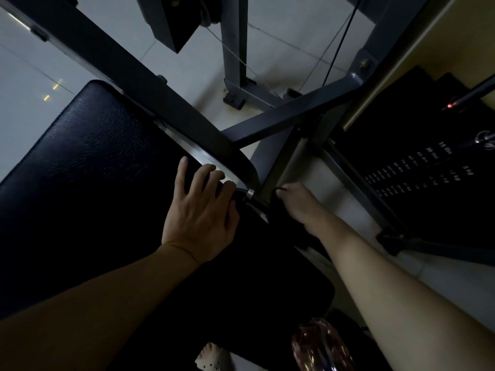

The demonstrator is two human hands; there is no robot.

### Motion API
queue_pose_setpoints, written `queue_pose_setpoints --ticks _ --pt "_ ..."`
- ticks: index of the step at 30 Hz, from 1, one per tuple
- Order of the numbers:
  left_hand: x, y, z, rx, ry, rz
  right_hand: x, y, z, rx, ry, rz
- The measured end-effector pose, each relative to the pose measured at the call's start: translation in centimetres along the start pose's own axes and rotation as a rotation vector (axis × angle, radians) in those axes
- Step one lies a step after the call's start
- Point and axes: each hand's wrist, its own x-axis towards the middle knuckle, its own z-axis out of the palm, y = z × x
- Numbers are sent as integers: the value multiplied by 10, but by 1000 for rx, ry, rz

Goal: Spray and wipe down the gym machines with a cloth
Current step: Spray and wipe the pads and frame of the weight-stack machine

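Nearest the camera, at the bottom edge, stand one pinkish translucent bottle (321, 344), probably the sprayer, and one white perforated shoe (211, 361). Above them two bare forearms reach onto the one black padded vinyl seat (93, 156) of the machine. The left hand (201, 223) lies flat on the pad's edge with its fingers (183, 167) spread apart, their tips beside one small silver metal pin (249, 194). The right hand (300, 204) dips beside the seat; its fingers curl down over something dark, and whether that is the cloth cannot be told. Beyond run the dark grey steel frame bars (120, 73), one black weight stack (417, 167) with white numerals, and the pale tiled floor (281, 36). The step looks like wiping around the seat edge; the next move likely calls for working into the frame joint.
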Motion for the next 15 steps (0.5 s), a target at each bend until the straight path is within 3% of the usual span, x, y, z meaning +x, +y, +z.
queue_pose_setpoints --ticks 4,7,11,15 --pt "0 0 -1 -5 18 1 -41 -2 -17 219 63 -159" --pt "0 0 -1 -12 28 -2 -76 31 -40 105 91 -186" --pt "0 -2 0 -31 42 2 -94 79 -45 -36 252 1" --pt "0 -3 1 -27 15 2 -77 71 -19 -142 333 201"
